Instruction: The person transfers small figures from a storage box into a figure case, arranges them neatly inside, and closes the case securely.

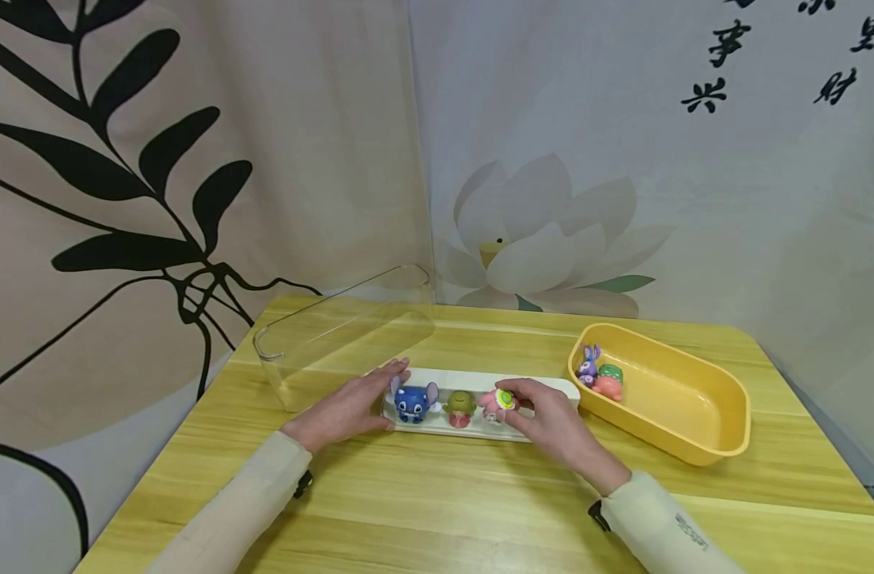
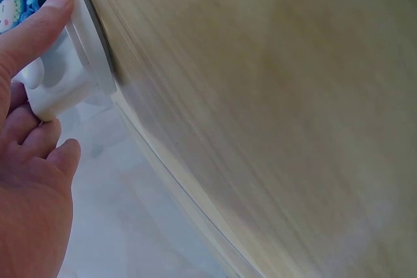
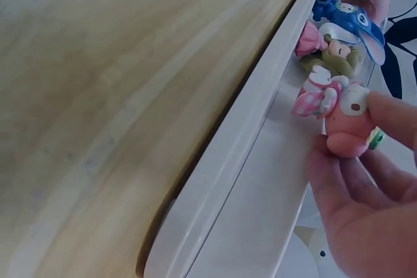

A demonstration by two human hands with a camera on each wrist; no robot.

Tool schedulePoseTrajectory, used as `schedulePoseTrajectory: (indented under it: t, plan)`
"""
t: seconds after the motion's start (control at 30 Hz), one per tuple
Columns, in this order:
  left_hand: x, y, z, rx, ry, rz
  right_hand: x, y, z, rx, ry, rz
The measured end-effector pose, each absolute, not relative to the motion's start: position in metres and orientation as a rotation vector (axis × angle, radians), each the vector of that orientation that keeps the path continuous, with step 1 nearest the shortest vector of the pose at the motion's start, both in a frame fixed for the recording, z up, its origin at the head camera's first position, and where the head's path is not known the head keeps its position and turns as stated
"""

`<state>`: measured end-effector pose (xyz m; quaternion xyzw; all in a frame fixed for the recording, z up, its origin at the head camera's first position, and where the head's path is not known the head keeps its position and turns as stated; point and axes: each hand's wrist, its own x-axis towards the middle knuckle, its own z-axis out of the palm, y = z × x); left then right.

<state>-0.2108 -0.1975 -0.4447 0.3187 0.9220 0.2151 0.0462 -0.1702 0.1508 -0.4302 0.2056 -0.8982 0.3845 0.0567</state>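
Observation:
A long white tray [image 1: 444, 375] lies on the table in front of me. My left hand [image 1: 354, 402] grips its left end, with the thumb on the near rim and the fingers at the far side, as the left wrist view shows. In the tray stand a blue big-eared figurine [image 1: 411, 402] and an olive-hooded figurine [image 1: 460, 406] in a pink dress. To their right, my right hand [image 1: 552, 418] pinches a pink figurine [image 3: 352, 122] with a white face and checked outfit between thumb and fingers. Whether its base touches the tray is unclear.
Right of the tray stands a yellow basin [image 1: 667, 399] holding a purple rabbit figurine [image 1: 588, 365] and a pink-and-green figurine [image 1: 609, 383]. Behind my left hand is a clear plastic cover [image 1: 351, 335]. All rest on a wooden table [image 1: 408, 502]; printed curtains hang behind.

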Motion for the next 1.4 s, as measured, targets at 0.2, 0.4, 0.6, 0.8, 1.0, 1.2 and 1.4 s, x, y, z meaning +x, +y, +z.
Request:
schedulePoseTrajectory:
  t: [0.2, 0.4, 0.6, 0.8, 1.0, 1.2, 1.4]
  plan:
    - [-0.212, -0.198, -0.446, 0.988, 2.817, 0.657, -0.172, 0.149, -0.435, 0.686, -2.675, 1.113]
    - [-0.212, -0.197, -0.446, 0.986, 2.818, 0.649, -0.171, 0.147, -0.438, 0.696, -2.675, 1.099]
    - [-0.211, -0.197, -0.445, 0.981, 2.822, 0.650, -0.171, 0.145, -0.439, 0.673, -2.685, 1.067]
    - [-0.211, -0.196, -0.444, 0.973, 2.826, 0.631, -0.170, 0.143, -0.439, 0.660, -2.700, 1.047]
    - [-0.210, -0.197, -0.443, 0.980, 2.822, 0.626, -0.169, 0.142, -0.438, 0.642, -2.733, 1.018]
    - [-0.210, -0.197, -0.445, 0.989, 2.823, 0.635, -0.166, 0.149, -0.433, 0.630, -2.721, 1.029]
    - [-0.211, -0.196, -0.445, 0.973, 2.817, 0.648, -0.163, 0.162, -0.422, 0.613, -2.691, 1.077]
